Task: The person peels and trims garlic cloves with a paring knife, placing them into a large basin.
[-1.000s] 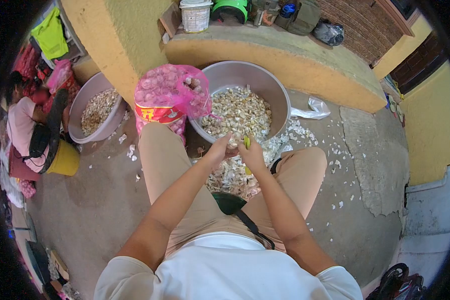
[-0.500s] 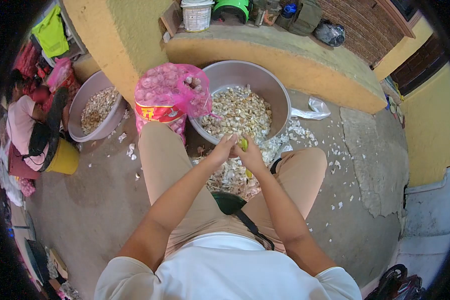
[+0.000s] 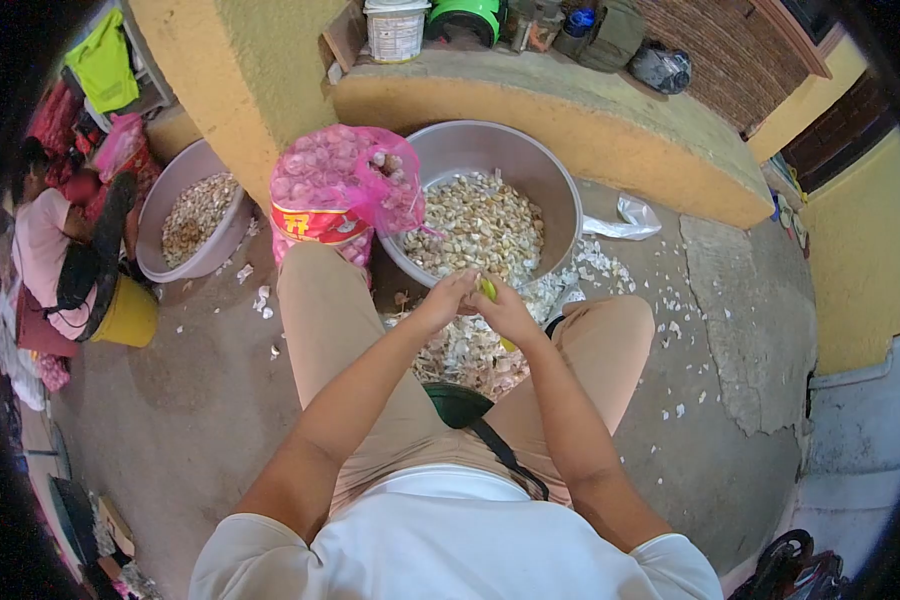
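Note:
My left hand (image 3: 452, 297) and my right hand (image 3: 507, 312) meet fingertip to fingertip just above the near rim of a large grey basin (image 3: 568, 190). Fingers of the right one are closed around a slim yellow-green handle (image 3: 487, 288); whatever it belongs to is hidden. The left fingers are bent and pressed together, and what they pinch is too small to make out. Garlic cloves (image 3: 485, 225) cover the basin's bottom. Below my hands, between my knees, lies a heap of garlic skins (image 3: 460, 360).
A pink mesh sack of garlic bulbs (image 3: 315, 175) stands against the basin's left side. Skins litter the floor (image 3: 220, 400) at right. At far left a person in a pink shirt (image 3: 45, 240) sits by another basin (image 3: 150, 235) of cloves. A yellow ledge (image 3: 570, 120) runs behind.
Both hands stay together in nearly the same place. The yellow-green handle has shifted slightly in my right fingers, and the yellow patch below that wrist has changed position a little.

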The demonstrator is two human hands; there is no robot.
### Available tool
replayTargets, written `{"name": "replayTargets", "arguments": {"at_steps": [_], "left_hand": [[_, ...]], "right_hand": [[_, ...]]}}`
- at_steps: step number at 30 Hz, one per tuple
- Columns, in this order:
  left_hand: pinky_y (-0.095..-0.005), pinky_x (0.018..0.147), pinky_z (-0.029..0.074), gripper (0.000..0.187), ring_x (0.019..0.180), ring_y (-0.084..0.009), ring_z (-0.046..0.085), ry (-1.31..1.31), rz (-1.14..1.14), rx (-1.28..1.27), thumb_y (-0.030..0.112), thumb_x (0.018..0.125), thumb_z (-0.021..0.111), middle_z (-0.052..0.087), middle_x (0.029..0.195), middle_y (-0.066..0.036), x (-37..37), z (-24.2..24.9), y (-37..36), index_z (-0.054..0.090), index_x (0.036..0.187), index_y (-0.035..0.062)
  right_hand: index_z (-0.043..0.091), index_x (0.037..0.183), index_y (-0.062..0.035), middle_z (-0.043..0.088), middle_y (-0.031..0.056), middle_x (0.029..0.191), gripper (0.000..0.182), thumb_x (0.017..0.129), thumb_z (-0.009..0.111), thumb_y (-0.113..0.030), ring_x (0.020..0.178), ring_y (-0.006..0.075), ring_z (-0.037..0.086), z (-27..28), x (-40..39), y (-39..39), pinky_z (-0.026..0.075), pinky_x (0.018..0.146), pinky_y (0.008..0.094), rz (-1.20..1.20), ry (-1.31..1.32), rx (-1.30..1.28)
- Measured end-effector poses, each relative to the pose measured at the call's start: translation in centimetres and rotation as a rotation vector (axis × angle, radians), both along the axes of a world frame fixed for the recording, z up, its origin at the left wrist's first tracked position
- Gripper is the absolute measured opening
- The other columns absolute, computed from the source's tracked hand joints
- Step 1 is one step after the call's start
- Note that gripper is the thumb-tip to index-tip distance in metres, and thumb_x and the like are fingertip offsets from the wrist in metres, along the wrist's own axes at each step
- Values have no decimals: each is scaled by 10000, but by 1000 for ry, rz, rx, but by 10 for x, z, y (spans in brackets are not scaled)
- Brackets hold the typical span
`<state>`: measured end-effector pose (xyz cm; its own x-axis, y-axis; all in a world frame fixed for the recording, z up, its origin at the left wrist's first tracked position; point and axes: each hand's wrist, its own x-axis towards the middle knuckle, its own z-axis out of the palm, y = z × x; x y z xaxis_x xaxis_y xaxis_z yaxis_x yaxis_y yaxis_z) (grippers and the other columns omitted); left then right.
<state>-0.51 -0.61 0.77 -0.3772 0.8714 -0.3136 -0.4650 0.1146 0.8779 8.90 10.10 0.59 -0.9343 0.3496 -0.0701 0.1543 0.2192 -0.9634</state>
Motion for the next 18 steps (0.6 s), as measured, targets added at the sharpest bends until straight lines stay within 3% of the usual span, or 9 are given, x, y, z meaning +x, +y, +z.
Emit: {"name": "replayTargets", "arguments": {"at_steps": [2,6,8,11,15,18], "left_hand": [[-281,670,474,345,749,-132,562,0,1,-10,353,887,348,552,861,-49,-1,-2,0,457,1042,65],[-303,685,492,381,743,-150,567,-3,-10,-6,356,889,338,561,843,-65,0,2,-2,494,979,20],[-296,679,490,386,745,-157,577,-12,-9,27,357,887,340,566,866,-68,-3,-13,0,456,1060,32],[-300,688,495,413,754,-177,589,-120,-47,13,365,882,345,573,889,-90,-12,-10,-1,435,1098,25],[-308,699,506,440,746,-200,599,-159,-58,-32,384,876,347,579,892,-117,-16,3,-6,430,1092,10],[-309,695,510,444,750,-207,601,-191,34,-38,400,875,340,581,902,-114,-14,13,-7,432,1094,26]], "right_hand": [[416,1149,-8,513,16,780,387,789,505,-118,686,77,465,-4,1,3,397,579,223,42,39,-30],[395,1198,-22,559,99,913,457,780,525,-154,812,153,513,26,6,3,414,715,268,98,-163,-54],[390,1209,-30,557,93,912,466,780,526,-146,807,148,511,37,8,0,413,711,264,99,-218,-62],[346,1253,-105,439,-28,602,470,807,487,-140,454,48,366,38,10,-2,304,398,203,147,-113,-35],[266,1294,-136,386,-28,549,535,800,467,-99,412,49,335,28,11,0,277,365,198,109,-24,-132],[240,1298,-143,371,-23,537,563,785,459,-64,386,56,317,41,11,-3,271,347,195,54,-111,-402]]}}
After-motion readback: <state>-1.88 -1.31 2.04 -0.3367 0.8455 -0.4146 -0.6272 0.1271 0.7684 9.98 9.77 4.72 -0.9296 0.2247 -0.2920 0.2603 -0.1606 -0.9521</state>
